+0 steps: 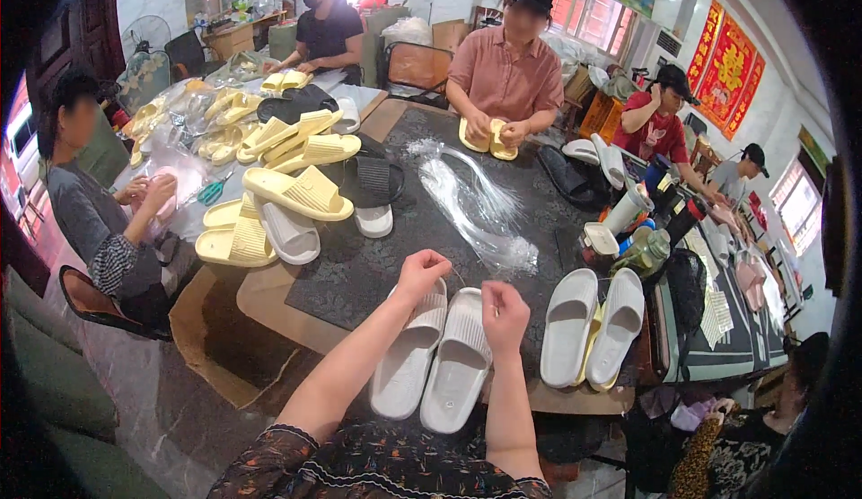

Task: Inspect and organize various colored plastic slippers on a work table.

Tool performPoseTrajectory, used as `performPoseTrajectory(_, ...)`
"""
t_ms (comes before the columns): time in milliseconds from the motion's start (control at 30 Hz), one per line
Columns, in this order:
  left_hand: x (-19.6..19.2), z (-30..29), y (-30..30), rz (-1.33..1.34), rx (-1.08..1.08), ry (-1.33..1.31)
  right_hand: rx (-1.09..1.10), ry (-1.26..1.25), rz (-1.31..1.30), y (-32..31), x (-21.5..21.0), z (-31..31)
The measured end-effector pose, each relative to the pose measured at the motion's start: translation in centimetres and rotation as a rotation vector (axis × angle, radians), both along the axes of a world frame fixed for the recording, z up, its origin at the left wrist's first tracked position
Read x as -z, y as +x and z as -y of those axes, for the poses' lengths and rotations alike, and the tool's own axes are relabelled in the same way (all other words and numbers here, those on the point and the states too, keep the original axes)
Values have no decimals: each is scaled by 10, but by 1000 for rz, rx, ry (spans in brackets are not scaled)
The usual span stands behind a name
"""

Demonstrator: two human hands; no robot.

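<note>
Dark patterned clothing (386, 463) lies nearest the camera, on the near side of the fingers, with two bare forearms (346, 355) extending forward from it. The left fingers (436, 262) are pinched on a thin strand (460, 276), which runs toward the right fingers (496, 296). The latter are curled inward; at this size, whether they grasp the strand's other end cannot be told.

One pair of grey slippers (456, 364) stands side by side just below and nearer than the fingers, toes pointing away, ribbed straps uppermost, at the near edge of the dark worktop (350, 279). To the right of the fingers, a second grey pair (570, 328) rests over yellow slippers (590, 344), partly hidden. Beyond the fingers lies a loose bundle of clear strands (467, 207).

Farther left of the fingers, a mixed heap of slippers (301, 195) shows yellow, grey and black items. Farther right, bottles and jars (628, 207) are grouped closely. Across from the fingers, a co-worker in a pink shirt (507, 72) handles a yellow pair (498, 141).
</note>
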State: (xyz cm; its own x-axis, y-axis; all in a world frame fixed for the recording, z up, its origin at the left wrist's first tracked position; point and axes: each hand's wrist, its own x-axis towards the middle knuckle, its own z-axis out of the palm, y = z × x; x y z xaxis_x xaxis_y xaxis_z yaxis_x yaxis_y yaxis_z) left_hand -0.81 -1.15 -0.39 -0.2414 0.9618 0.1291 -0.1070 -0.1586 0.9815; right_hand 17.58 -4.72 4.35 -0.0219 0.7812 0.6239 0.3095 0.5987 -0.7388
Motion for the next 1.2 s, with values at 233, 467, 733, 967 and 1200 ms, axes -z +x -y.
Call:
performPoseTrajectory(233,-5,-1,-2,182,-70,-58,-52,-370,466,3,-15,86)
performPoseTrajectory(467,-49,7,-85,-536,-587,265,-27,-335,726,-5,-6,97)
performPoseTrajectory(733,-75,24,-229,-1352,-868,-293,-45,-439,903,-27,21,82)
performPoseTrajectory(967,-59,33,-262,-1062,-758,-120,-7,-331,776,-26,41,78)
performPoseTrajectory(1200,-132,87,-150,-107,-502,140,16,-283,622,-3,35,88)
